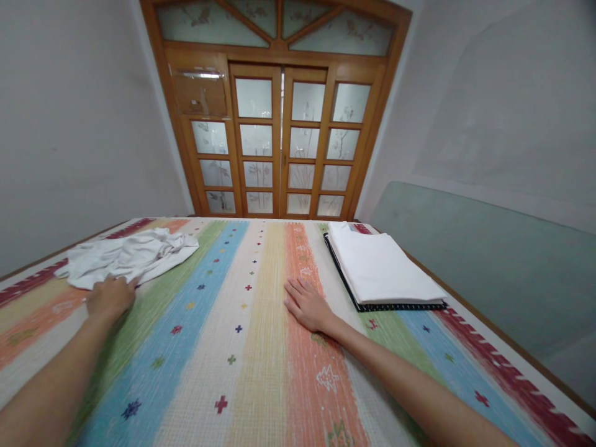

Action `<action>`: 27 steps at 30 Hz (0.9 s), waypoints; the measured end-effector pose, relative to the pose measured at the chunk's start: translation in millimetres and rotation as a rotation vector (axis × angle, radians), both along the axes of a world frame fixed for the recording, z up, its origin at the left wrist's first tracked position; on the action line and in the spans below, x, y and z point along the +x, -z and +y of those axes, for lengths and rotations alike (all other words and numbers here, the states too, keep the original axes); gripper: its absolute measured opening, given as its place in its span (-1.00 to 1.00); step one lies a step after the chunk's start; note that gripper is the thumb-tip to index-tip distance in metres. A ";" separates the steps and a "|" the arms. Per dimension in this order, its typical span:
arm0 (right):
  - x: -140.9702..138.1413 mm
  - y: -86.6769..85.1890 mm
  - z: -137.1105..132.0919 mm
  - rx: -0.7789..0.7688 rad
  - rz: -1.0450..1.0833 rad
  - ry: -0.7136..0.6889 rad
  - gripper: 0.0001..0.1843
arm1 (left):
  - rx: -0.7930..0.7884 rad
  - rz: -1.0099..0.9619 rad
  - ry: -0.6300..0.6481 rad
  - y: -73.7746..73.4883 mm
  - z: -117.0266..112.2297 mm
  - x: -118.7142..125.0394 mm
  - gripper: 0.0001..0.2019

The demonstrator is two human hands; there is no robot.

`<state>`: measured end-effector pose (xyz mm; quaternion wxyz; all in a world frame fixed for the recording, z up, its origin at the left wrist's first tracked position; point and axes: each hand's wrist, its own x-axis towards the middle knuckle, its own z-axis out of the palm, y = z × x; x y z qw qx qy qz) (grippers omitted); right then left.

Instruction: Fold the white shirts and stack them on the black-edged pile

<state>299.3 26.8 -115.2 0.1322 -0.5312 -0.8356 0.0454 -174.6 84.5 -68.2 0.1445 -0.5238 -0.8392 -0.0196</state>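
A crumpled white cloth lies at the far left of the striped, many-coloured bedcover. My left hand rests at the cloth's near edge, fingers curled onto it and partly hidden beneath it. My right hand lies flat and open on the orange stripe near the middle, holding nothing. To its right a neatly folded white cloth sits on a flat black board.
A wooden door with frosted glass panes stands beyond the far edge. White walls close in on both sides. A pale green panel runs along the right wall beside the bed's wooden edge.
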 end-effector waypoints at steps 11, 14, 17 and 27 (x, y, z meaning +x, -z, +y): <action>-1.6 -0.8 -1.3 0.000 -0.007 0.014 -0.40 | -0.108 -0.035 0.487 -7.5 10.6 110.9 -0.60; -1.6 -0.2 -1.1 0.006 -0.011 0.010 -0.40 | -0.088 -0.167 0.659 -5.9 7.0 151.3 -0.65; -1.6 1.0 -0.3 0.018 -0.011 0.010 -0.40 | -0.156 -0.493 0.736 -6.7 -5.0 190.9 -0.65; 1.2 4.7 -1.9 0.091 0.019 -0.043 -0.42 | 0.112 -0.348 1.083 -23.3 -7.0 207.7 -0.69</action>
